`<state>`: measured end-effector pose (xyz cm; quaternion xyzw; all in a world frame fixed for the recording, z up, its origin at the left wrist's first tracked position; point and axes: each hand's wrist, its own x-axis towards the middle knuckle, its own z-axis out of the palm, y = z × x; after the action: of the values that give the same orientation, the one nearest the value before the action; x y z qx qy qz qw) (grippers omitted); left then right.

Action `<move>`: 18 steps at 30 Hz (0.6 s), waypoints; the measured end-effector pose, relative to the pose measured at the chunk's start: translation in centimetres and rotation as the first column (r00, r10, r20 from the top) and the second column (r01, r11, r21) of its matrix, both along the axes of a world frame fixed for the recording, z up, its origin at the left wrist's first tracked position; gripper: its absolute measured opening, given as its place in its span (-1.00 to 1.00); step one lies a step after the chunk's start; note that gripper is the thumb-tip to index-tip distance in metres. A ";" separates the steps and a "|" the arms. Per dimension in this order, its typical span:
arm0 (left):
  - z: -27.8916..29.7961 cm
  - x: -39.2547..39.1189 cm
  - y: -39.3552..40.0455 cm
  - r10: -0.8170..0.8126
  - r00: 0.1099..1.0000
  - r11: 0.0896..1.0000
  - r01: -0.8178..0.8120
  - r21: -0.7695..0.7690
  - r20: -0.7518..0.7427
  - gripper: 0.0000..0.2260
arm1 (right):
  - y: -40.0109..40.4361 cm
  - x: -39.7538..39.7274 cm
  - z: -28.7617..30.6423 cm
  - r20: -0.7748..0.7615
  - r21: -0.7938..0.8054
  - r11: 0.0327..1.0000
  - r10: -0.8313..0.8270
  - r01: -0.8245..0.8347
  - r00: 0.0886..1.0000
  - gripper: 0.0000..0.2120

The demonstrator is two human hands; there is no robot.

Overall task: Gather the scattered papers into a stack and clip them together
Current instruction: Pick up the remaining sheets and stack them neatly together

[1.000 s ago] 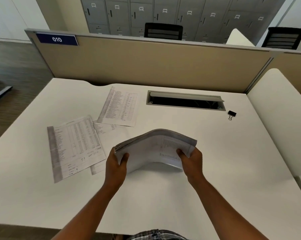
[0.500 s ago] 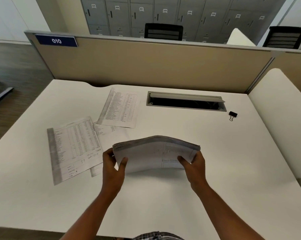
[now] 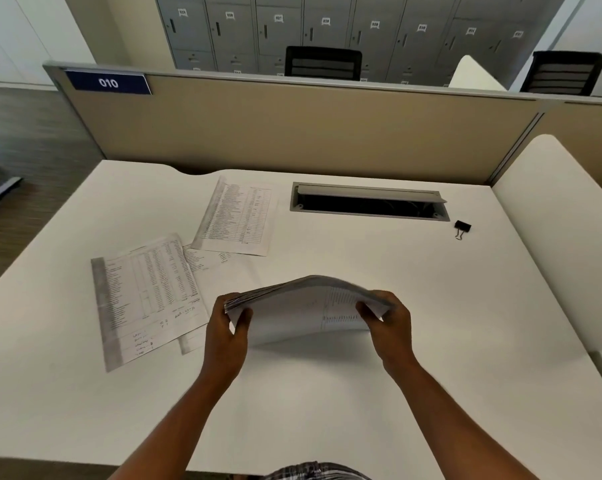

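Note:
A bowed stack of papers (image 3: 303, 306) stands on its lower edge on the white desk (image 3: 431, 341). My left hand (image 3: 228, 332) grips its left end and my right hand (image 3: 387, 322) grips its right end. Three printed sheets lie flat to the left: a large one (image 3: 143, 296), a partly covered one (image 3: 206, 268) beneath it, and another (image 3: 238, 216) farther back. A black binder clip (image 3: 462, 227) lies at the far right, well away from both hands.
An open cable tray slot (image 3: 368, 202) is set into the desk behind the stack. A beige partition (image 3: 292, 129) runs along the far edge, with a white divider (image 3: 562, 237) on the right. Office chairs and lockers stand beyond.
The stack dipped toward the desk and then rose again while bowing upward; both hands kept hold of its ends. The loose sheets and the clip have stayed put.

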<state>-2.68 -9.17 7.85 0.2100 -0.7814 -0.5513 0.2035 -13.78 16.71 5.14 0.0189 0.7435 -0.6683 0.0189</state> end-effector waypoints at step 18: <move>1.9 1.4 -0.5 -0.173 0.960 0.849 0.032 -0.527 -0.220 -0.59 | 2.1 0.1 2.4 -0.616 0.626 0.761 0.347 0.171 0.707 -0.40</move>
<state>-1.31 -9.65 9.76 0.0313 -0.8777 -0.3530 0.3227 -13.65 18.77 7.50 -0.2691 0.8746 -0.3256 -0.2381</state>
